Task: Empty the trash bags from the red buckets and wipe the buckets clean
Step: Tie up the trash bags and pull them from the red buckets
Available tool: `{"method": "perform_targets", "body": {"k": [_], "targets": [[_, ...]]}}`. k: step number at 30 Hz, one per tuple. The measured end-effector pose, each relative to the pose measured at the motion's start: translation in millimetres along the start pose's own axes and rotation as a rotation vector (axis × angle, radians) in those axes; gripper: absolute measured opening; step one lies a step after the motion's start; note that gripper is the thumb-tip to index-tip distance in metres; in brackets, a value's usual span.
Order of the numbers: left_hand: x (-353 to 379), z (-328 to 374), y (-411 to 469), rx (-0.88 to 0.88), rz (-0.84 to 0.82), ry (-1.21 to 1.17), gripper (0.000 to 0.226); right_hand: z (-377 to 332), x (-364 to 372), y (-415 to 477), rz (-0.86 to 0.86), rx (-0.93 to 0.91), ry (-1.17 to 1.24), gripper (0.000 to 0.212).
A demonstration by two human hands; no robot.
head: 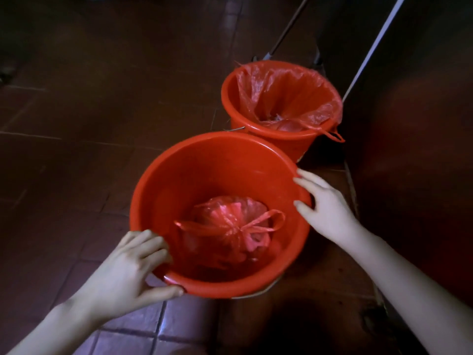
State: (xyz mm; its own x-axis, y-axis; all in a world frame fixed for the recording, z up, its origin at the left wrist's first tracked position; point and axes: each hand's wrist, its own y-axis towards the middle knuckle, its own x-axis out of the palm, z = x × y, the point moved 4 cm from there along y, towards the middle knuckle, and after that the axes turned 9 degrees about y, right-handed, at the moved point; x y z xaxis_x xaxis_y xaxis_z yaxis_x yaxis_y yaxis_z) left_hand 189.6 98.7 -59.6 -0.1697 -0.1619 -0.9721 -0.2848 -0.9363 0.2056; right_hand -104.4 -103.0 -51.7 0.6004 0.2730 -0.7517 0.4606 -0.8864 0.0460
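Floor tiles off to my L, dark reddish-brown, grout lines showing. L hand is clamped on the near bucket at its lower-L rim: fingers curled over the lip and into the inside, thumb pressed against the outside just under it.

The bucket is red and round, with no liner round its rim. Down at the bottom sits a tied bag – red plastic, knotted on top, handle loops sticking out to the L and R. It lies a bit toward my side of the base.

R hand is on the opposite rim, upper-R edge. Fingers spread apart, thumb hooked over the lip and the others lying along the outside, so it's a pinch on the rim. It's a bit blurred, can't tell how tight.

Behind, up and to the R, is the far bucket, also red, standing on the floor just beyond the near one. A red liner bag is folded over its rim, crinkled, with one handle loop hanging outside on the R. There's sth. in the bottom, can't make out what.

A thin pole slants up behind it – dark panel fills the R side.
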Motion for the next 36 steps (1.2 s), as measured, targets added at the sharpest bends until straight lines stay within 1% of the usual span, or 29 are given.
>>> {"method": "perform_targets", "body": {"k": [3, 5, 7, 12, 13, 17, 19, 21, 24, 27, 30, 33, 35, 36], "targets": [[-6, -21, -18, -0.131, 0.014, 0.032, 0.052, -22, 24, 39, -0.054, -0.054, 0.05, 0.046], [-7, -35, -24, -0.224, 0.027, 0.053, 0.053, -32, 31, 60, -0.06, -0.08, 0.027, 0.039], [-8, -49, -21, -0.329, 0.075, 0.062, 0.055, -36, 33, 77, -0.071, -0.094, -0.033, 0.037], [1, -74, 23, -0.566, 0.208, 0.018, 0.077, -32, 23, 117, -0.099, -0.06, -0.263, 0.051], [3, -77, 35, -0.61, 0.224, 0.003, 0.075, -31, 20, 125, -0.089, -0.041, -0.309, 0.054], [15, -93, 75, -0.75, 0.256, -0.032, 0.049, -21, 15, 155, -0.075, 0.057, -0.436, 0.061], [21, -102, 91, -0.792, 0.245, -0.034, 0.04, -15, 17, 166, -0.113, 0.113, -0.465, 0.062], [26, -112, 104, -0.822, 0.223, -0.028, 0.04, -9, 22, 172, -0.121, 0.132, -0.476, 0.056], [29, -124, 118, -0.855, 0.212, -0.026, 0.043, -3, 26, 173, -0.049, 0.082, -0.434, 0.04], [30, -130, 128, -0.887, 0.202, -0.014, 0.045, 3, 25, 163, -0.017, 0.009, -0.368, 0.036], [29, -131, 136, -0.906, 0.146, 0.026, 0.047, 8, 17, 137, -0.062, -0.056, -0.314, 0.035], [27, -123, 141, -0.938, 0.108, 0.032, 0.041, 14, 7, 99, -0.127, -0.093, -0.269, 0.033], [22, -105, 149, -0.894, 0.167, 0.036, 0.039, 19, 0, 70, -0.165, -0.095, -0.231, 0.033], [19, -91, 155, -0.814, 0.213, 0.052, 0.036, 22, -4, 56, -0.192, -0.092, -0.214, 0.032]]}}
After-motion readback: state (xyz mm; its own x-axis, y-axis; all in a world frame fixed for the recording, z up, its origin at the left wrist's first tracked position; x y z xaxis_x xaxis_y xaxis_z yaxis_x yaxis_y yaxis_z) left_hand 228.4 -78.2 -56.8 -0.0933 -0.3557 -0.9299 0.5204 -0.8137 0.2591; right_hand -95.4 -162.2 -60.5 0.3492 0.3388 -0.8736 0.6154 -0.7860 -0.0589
